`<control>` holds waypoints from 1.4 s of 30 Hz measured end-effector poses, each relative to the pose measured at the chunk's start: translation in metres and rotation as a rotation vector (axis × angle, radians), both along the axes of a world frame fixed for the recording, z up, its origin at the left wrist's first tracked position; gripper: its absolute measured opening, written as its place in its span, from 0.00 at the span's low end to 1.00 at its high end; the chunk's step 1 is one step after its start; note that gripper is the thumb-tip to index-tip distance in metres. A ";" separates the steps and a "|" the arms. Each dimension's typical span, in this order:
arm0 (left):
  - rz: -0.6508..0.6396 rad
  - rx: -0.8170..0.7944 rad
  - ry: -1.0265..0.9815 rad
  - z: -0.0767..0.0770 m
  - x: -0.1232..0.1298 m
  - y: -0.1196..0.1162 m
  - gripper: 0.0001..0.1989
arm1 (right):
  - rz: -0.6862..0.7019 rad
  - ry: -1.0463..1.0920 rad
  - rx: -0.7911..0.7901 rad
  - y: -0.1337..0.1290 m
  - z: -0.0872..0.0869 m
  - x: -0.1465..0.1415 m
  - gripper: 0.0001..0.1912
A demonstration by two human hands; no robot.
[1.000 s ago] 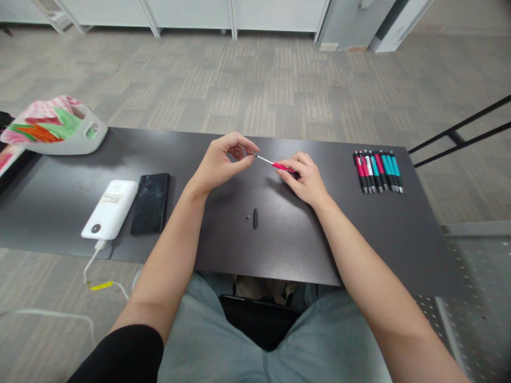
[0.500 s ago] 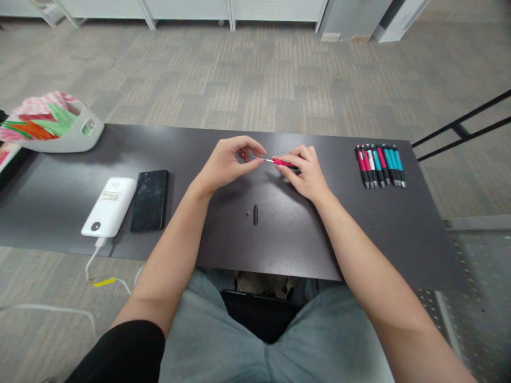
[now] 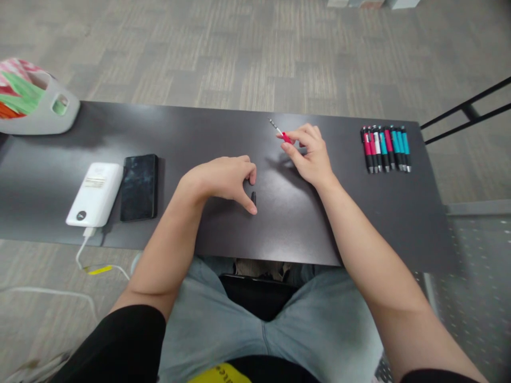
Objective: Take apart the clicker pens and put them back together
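Observation:
My right hand point(image 3: 309, 154) is closed on a red pen barrel point(image 3: 286, 138), held tilted above the table. From the barrel's end sticks a thin white refill with a metal spring point(image 3: 273, 124) near its tip. A small black pen grip point(image 3: 254, 199) lies on the dark table point(image 3: 275, 234), partly covered by my left thumb. Over it hovers my left hand point(image 3: 229, 181), thumb and fingers apart; whether the thumb touches the grip I cannot tell.
Several pens point(image 3: 385, 149) in red, white and teal lie in a row at the right. Toward the left are a black phone point(image 3: 139, 187), a white power bank point(image 3: 96, 194) with a cable, and a white basket point(image 3: 59, 114) holding colourful packaging.
My left hand has left the refill's tip and come down to the black grip. The spring on the refill now shows. My right hand has tilted the pen barrel upward.

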State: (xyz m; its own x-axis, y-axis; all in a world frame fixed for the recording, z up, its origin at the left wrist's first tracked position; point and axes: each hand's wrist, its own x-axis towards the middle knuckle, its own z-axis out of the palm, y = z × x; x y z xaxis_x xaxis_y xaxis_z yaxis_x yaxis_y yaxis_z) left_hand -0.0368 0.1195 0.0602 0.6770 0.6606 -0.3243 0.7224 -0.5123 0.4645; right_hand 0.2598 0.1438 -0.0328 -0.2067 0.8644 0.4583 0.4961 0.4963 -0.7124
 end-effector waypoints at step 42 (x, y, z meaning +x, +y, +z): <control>0.646 0.157 -1.243 -0.036 -0.005 0.059 0.30 | 0.072 0.065 -0.027 -0.004 0.011 -0.002 0.30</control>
State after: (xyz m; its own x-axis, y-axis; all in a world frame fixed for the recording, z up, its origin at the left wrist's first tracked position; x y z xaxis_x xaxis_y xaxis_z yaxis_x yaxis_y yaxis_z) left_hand -0.0422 0.1783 0.0243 0.0308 0.9335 0.3572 0.0131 -0.3577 0.9337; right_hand 0.2575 0.1394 -0.0220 -0.2391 0.8605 0.4499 0.4121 0.5095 -0.7554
